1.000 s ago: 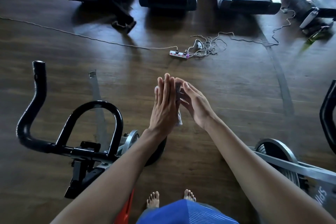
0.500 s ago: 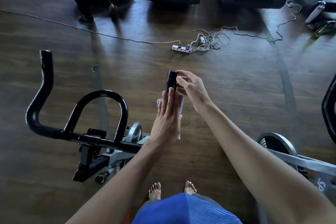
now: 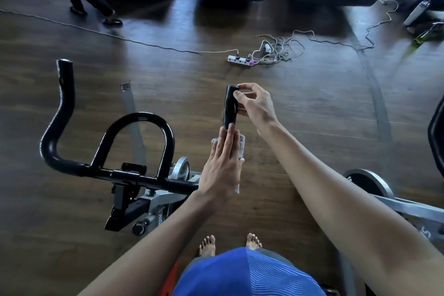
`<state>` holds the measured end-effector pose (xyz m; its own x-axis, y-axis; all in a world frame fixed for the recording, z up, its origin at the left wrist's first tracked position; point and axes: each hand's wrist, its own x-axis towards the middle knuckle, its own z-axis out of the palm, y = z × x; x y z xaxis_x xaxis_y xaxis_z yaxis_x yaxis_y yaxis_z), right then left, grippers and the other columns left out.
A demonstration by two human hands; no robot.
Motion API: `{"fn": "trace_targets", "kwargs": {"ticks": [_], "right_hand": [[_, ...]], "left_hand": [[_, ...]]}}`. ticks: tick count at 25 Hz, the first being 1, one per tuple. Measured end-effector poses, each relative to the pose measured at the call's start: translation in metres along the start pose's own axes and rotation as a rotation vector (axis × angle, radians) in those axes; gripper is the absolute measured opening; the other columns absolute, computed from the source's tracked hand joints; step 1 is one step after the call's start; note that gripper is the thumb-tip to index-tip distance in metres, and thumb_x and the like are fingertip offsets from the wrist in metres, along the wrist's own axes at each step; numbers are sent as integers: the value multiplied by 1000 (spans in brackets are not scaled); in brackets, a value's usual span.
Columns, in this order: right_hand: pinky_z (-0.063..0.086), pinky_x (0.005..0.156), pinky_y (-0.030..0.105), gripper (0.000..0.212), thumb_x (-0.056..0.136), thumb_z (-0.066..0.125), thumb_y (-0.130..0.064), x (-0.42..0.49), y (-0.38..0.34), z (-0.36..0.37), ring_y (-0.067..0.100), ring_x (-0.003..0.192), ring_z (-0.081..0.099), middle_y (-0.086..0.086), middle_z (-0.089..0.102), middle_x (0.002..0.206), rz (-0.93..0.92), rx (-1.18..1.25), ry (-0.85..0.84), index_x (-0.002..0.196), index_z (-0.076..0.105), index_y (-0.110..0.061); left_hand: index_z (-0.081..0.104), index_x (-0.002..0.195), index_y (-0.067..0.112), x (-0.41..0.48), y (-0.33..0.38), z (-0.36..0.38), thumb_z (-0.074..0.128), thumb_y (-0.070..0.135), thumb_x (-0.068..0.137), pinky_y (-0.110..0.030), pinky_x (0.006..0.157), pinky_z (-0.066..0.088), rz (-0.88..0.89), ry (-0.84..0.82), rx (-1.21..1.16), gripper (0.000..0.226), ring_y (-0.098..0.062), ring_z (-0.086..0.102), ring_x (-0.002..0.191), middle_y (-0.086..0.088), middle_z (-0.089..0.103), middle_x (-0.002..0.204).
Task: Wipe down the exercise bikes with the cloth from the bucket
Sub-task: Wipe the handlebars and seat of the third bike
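Cloth (image 3: 241, 149), soft, limp we judge: left hand (image 3: 223, 168) presses it straight-fingered against grip (image 3: 230, 106); right hand (image 3: 255, 106) pinches grip's tip

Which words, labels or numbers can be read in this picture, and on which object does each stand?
"BIK": sideways on the silver frame of the exercise bike with black handlebars, rest hidden.
"S": on the grey frame of the second exercise bike at right, rest cut off.
Black cylindrical handlebar grip: no readable text.
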<state>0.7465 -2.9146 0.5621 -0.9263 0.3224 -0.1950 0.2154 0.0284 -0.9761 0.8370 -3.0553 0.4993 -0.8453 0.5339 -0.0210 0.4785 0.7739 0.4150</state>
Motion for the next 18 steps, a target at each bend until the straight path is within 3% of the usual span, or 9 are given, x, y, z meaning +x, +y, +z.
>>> {"fn": "trace_targets", "kwargs": {"ticks": [4, 6, 8, 11, 13, 14, 16, 18], "right_hand": [[62, 81, 43, 10, 90, 70, -20, 0, 1, -1, 27, 92, 73, 12, 73, 101, 11, -21, -19, 97, 69, -27], [60, 86, 43, 8, 90, 69, -21, -3, 3, 1, 25, 94, 73, 8, 74, 99, 16, 6, 6, 95, 69, -27], [57, 91, 34, 9, 91, 66, -20, -20, 8, 4, 16, 94, 70, -1, 73, 97, -23, -61, 116, 99, 71, -22], [51, 89, 22, 16, 96, 60, -15, -86, 28, 11, 5, 94, 64, -6, 69, 104, -143, -220, 290, 108, 69, -17], [49, 94, 20, 19, 98, 56, -14, -131, 38, 21, 2, 105, 61, -6, 65, 114, -178, -225, 284, 113, 67, -19], [45, 101, 20, 23, 100, 54, -14, -143, 45, 28, 2, 115, 57, -6, 62, 124, -167, -215, 252, 119, 65, -20], [26, 118, 21, 37, 104, 49, -20, -151, 54, 44, 3, 141, 35, -6, 43, 151, -84, -238, 130, 141, 51, -19], [1, 125, 30, 55, 106, 42, -34, -149, 64, 61, 2, 152, 1, -10, 8, 166, -31, -420, 21, 157, 24, -22]], "left_hand": [[-16, 153, 12, -22, -11, 3, 39, 32, 104, -37, 125, 3, 28, -14, 17, 77, -22, -19, 151, -7, -24, 162], [-4, 157, 8, -43, -19, 8, 36, 36, 100, -38, 123, 13, 56, 56, 98, 75, -24, -3, 153, -12, -9, 165], [5, 156, 6, -40, -18, 10, 34, 35, 97, -41, 121, 23, 74, 108, 105, 72, -29, 8, 152, -15, 4, 165], [-1, 155, 5, -31, -7, 8, 24, 31, 97, -46, 122, 20, 100, 59, 42, 68, -31, -2, 152, -15, -3, 165], [-9, 153, 10, -29, -8, -5, 19, 23, 101, -42, 125, 11, 91, -39, -183, 61, -24, -12, 152, -8, -14, 163], [-5, 155, 12, -30, -12, -15, 23, 18, 104, -38, 125, 10, 62, -41, -342, 59, -19, -7, 153, -6, -8, 164], [21, 156, 13, -35, -23, -34, 34, 11, 104, -25, 122, 17, -53, 78, -585, 53, -14, 19, 151, -7, 21, 163], [46, 144, 10, -41, -40, -49, 40, 3, 98, -18, 117, 23, -110, 271, -499, 47, -15, 38, 142, -8, 44, 152]]}}
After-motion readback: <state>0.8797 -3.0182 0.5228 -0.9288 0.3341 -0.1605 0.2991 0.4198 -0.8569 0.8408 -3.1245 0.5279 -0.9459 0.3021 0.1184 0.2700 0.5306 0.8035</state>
